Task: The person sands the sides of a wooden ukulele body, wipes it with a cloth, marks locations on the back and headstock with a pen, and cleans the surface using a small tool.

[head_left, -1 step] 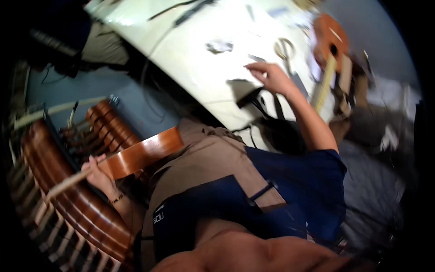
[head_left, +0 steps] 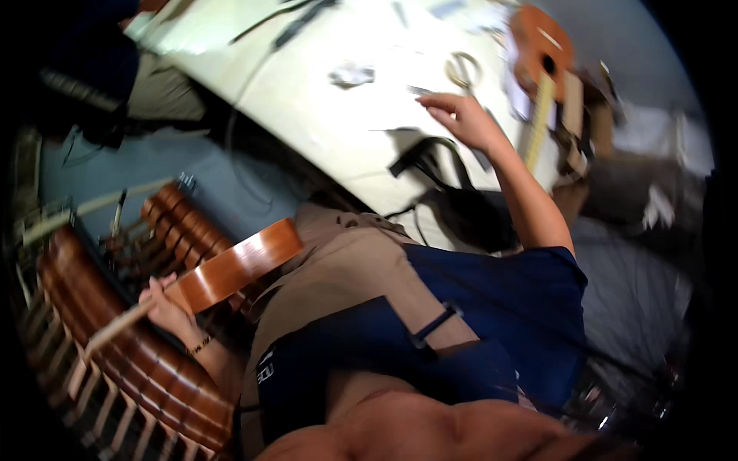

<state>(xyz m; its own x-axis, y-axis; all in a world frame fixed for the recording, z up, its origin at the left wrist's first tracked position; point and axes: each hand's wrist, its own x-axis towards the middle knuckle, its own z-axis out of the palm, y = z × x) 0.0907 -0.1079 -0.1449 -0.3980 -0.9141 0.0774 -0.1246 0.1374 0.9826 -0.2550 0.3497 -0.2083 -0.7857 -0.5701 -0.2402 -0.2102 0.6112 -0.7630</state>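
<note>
My left hand (head_left: 169, 307) is wrapped round a small brown ukulele (head_left: 238, 265) where its neck meets the body. The ukulele is held on its side, its glossy edge facing up and its pale neck pointing to the lower left. Over the white table, my right hand (head_left: 467, 123) reaches out with its fingers extended and the thumb apart from them. Its fingertips are beside a small grey flat piece (head_left: 420, 91); blur hides whether they touch. A roll of tape (head_left: 463, 71) lies just beyond this hand.
Rows of brown ukuleles (head_left: 146, 361) stand at my left, with more (head_left: 184, 223) behind. On the white table (head_left: 307, 115) are a crumpled wad (head_left: 352, 74), a corded tool (head_left: 300, 27) and a black strap (head_left: 423, 157). Another ukulele (head_left: 542, 54) lies far right. A person's leg (head_left: 165, 88) is upper left.
My right hand has come closer to the small grey piece on the table. The whole view has shifted slightly; my left hand still holds the ukulele in much the same pose.
</note>
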